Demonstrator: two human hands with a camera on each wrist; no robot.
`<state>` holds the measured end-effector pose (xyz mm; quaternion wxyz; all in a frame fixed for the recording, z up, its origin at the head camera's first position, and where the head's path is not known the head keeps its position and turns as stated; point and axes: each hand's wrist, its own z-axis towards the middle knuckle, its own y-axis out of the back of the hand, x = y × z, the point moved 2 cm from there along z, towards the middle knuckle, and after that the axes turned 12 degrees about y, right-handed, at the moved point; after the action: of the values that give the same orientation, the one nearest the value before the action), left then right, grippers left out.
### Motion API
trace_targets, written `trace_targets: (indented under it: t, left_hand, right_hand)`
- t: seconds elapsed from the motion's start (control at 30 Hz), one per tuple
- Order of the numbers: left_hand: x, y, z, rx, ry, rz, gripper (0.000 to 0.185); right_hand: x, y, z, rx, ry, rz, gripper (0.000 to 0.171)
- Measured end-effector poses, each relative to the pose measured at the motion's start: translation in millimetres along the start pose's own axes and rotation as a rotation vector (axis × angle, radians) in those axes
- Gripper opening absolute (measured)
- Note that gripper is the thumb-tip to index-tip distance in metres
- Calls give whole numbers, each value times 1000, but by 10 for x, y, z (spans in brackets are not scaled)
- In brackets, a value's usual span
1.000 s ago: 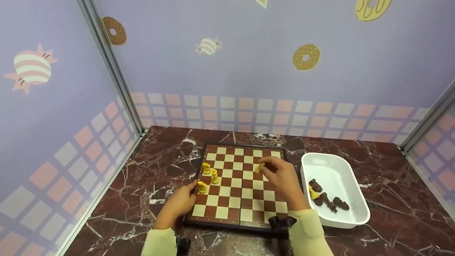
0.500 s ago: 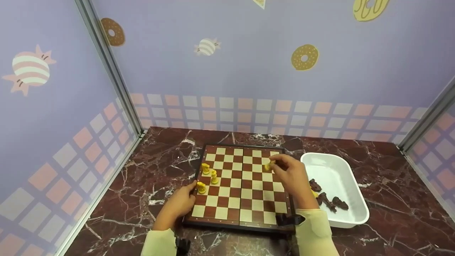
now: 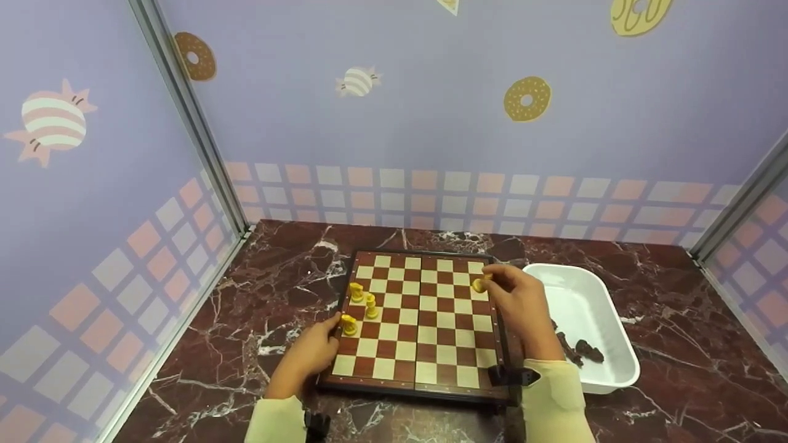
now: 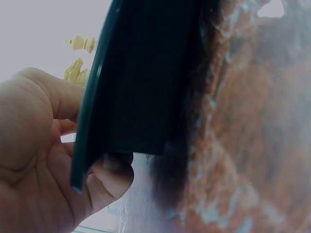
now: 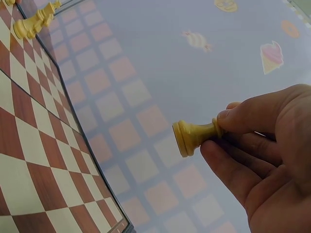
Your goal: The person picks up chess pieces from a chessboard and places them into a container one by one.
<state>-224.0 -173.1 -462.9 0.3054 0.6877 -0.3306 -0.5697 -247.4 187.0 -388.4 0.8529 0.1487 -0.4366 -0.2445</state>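
A chessboard [image 3: 425,344] with a dark frame lies on the marble table. Three yellow chess pieces [image 3: 360,304] stand near its left edge. My left hand [image 3: 311,351] grips the board's left rim [image 4: 92,121], thumb on top and fingers under it. My right hand [image 3: 520,301] hovers over the board's far right corner and pinches a yellow pawn [image 3: 479,284] by its top, its round base [image 5: 183,139] pointing away from my fingers [image 5: 243,116]. The pawn is off the board.
A white tray [image 3: 606,289] stands right of the board and holds dark brown pieces [image 3: 582,351], partly hidden by my right wrist. Purple patterned walls [image 3: 431,123] close in the table on three sides. Bare marble [image 3: 271,277] lies left of the board.
My right hand has carried the yellow pawn from the middle right of the board toward the far right corner, nearer the tray. The left hand has stayed on the rim.
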Motion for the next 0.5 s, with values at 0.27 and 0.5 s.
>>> trace_targets:
  t: [0.27, 0.5]
  left_hand:
    - [1, -3, 2, 9, 8, 5, 59]
    - [-5, -2, 5, 2, 7, 8, 58]
  right_hand:
    - [-82, 100, 1, -23, -28, -19, 18]
    - [-164, 216, 3, -59, -66, 0, 20]
